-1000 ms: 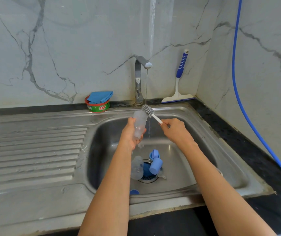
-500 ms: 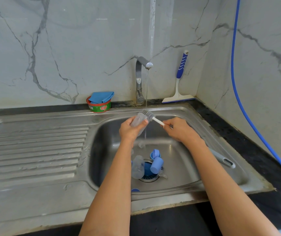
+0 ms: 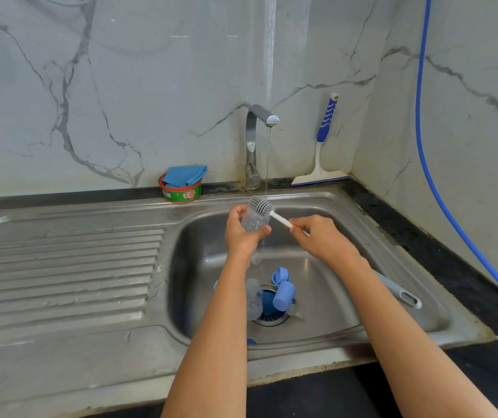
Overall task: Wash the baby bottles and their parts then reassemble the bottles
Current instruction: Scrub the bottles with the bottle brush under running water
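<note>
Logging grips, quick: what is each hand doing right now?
Left hand: holding the clear plastic baby bottle.
Right hand: holding the white-handled grey bottle brush.

Left forearm [image 3: 220, 342], right forearm [image 3: 398, 342] bare up to frame edge; left hand [image 3: 243, 236], right hand [image 3: 323, 239] bare too.

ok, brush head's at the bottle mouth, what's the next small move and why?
Probably push the brush head down into the bottle. The left hand grips the bottle with its open mouth tilted up toward the bristles. The right hand pinches the white handle. The bristles sit at the rim, mostly outside, so the inside likely needs scrubbing next.
</note>
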Action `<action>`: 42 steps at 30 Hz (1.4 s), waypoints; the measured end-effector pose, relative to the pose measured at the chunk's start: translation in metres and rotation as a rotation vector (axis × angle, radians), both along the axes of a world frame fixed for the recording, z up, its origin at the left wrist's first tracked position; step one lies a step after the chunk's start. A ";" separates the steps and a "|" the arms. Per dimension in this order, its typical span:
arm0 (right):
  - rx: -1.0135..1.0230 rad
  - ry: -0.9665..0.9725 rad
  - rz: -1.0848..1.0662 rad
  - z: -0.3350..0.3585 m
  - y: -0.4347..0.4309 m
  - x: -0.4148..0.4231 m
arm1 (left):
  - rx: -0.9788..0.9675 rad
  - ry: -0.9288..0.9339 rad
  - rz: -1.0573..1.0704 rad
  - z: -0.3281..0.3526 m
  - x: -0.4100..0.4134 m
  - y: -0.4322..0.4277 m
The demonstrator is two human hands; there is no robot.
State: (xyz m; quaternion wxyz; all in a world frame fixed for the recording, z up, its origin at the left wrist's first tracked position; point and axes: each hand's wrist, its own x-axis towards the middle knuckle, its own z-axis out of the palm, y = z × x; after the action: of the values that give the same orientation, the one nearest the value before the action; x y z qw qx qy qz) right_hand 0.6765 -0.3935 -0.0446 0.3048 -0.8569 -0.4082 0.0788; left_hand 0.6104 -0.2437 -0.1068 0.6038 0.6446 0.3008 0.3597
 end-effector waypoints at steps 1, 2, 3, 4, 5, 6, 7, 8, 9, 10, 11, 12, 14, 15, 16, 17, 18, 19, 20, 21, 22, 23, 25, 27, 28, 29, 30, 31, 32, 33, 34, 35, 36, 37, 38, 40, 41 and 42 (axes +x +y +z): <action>-0.014 -0.001 0.002 0.000 0.001 0.000 | 0.006 0.004 0.025 -0.001 0.001 0.000; -0.030 -0.002 -0.001 -0.001 0.001 0.000 | 0.013 0.012 0.051 -0.003 0.001 0.001; -0.039 0.000 -0.014 -0.002 0.002 0.000 | 0.013 0.022 0.063 -0.003 0.002 0.001; -0.042 0.002 -0.033 -0.003 0.002 0.000 | 0.006 0.026 0.056 -0.004 0.001 0.001; -0.041 0.000 -0.054 -0.004 0.002 0.000 | 0.003 0.026 0.030 -0.002 0.001 0.000; -0.035 -0.004 -0.070 -0.004 0.002 0.000 | 0.005 0.027 -0.003 -0.001 0.000 -0.003; -0.027 -0.003 -0.075 -0.004 0.002 0.000 | 0.017 0.028 -0.026 0.001 0.000 -0.005; -0.020 0.001 -0.066 -0.003 0.001 0.000 | 0.033 0.031 -0.027 0.002 0.000 -0.007; -0.014 0.004 -0.046 -0.001 0.001 -0.002 | 0.051 0.031 -0.010 0.003 0.000 -0.008; -0.012 0.005 -0.023 0.000 0.001 -0.004 | 0.064 0.031 0.024 0.003 0.000 -0.008; -0.012 0.009 -0.005 0.002 0.001 -0.006 | 0.071 0.032 0.070 0.003 0.001 -0.007; -0.014 0.013 0.011 0.003 0.002 -0.008 | 0.071 0.033 0.117 0.003 0.001 -0.005; -0.018 0.027 0.028 0.003 0.006 -0.010 | 0.061 0.020 0.182 0.001 -0.001 0.000; -0.019 0.036 0.023 0.003 0.008 -0.009 | 0.051 0.006 0.196 0.001 -0.002 0.001; -0.018 0.043 0.010 0.004 0.010 -0.009 | 0.041 -0.006 0.200 0.002 -0.003 0.002; -0.015 0.048 -0.012 0.004 0.011 -0.009 | 0.039 -0.014 0.193 0.003 -0.005 0.002; -0.012 0.043 -0.034 0.004 0.012 -0.009 | 0.045 -0.020 0.173 0.005 -0.005 0.000; -0.011 0.030 -0.057 0.003 0.012 -0.009 | 0.057 -0.017 0.145 0.007 -0.005 -0.002; -0.010 0.014 -0.077 0.003 0.012 -0.010 | 0.071 -0.012 0.118 0.008 -0.004 -0.004; -0.005 0.003 -0.088 0.002 0.012 -0.010 | 0.088 -0.007 0.104 0.009 -0.003 -0.006; 0.003 0.000 -0.083 0.002 0.012 -0.011 | 0.100 -0.004 0.100 0.009 -0.003 -0.007; 0.010 0.008 -0.068 0.002 0.012 -0.011 | 0.107 -0.001 0.102 0.010 -0.003 -0.007; 0.012 0.027 -0.029 0.003 0.011 -0.012 | 0.086 0.004 0.123 0.009 -0.004 -0.007; -0.017 0.039 -0.014 0.003 0.009 -0.011 | 0.061 0.000 0.152 0.009 -0.008 -0.005; -0.037 0.045 -0.025 0.003 0.008 -0.010 | 0.054 -0.002 0.159 0.009 -0.009 -0.004; -0.052 0.053 -0.046 0.003 0.007 -0.009 | 0.052 -0.003 0.156 0.010 -0.010 -0.003; -0.058 0.054 -0.071 0.002 0.007 -0.008 | 0.057 -0.001 0.146 0.010 -0.010 -0.003; -0.059 0.042 -0.094 0.002 0.008 -0.007 | 0.073 0.006 0.132 0.011 -0.011 -0.002; -0.059 0.015 -0.112 0.001 0.008 -0.007 | 0.097 0.016 0.115 0.012 -0.010 -0.002; -0.058 -0.015 -0.121 0.000 0.009 -0.008 | 0.119 0.026 0.097 0.012 -0.009 -0.002; -0.055 -0.036 -0.121 0.000 0.009 -0.008 | 0.143 0.036 0.082 0.011 -0.008 -0.002; -0.051 -0.046 -0.113 0.001 0.009 -0.009 | 0.165 0.049 0.071 0.011 -0.007 -0.003; -0.050 -0.043 -0.095 0.002 0.008 -0.009 | 0.180 0.057 0.071 0.010 -0.005 -0.004; -0.046 -0.027 -0.071 0.003 0.007 -0.009 | 0.185 0.059 0.086 0.009 -0.005 -0.004; -0.041 -0.003 -0.045 0.005 0.005 -0.009 | 0.182 0.053 0.113 0.009 -0.005 -0.003; -0.038 0.026 -0.005 0.007 0.004 -0.008 | 0.160 0.015 0.176 0.010 -0.007 0.001; -0.045 0.022 -0.001 0.007 0.003 -0.007 | 0.144 -0.004 0.193 0.010 -0.007 0.002; -0.051 0.008 -0.013 0.007 0.003 -0.006 | 0.125 -0.018 0.197 0.010 -0.007 0.003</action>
State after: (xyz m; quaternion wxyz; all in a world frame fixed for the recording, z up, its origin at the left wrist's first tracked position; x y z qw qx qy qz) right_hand 0.6701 -0.3904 -0.0375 0.2850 -0.8667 -0.3993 0.0908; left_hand 0.6029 -0.2406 -0.0964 0.5268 0.6451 0.3341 0.4413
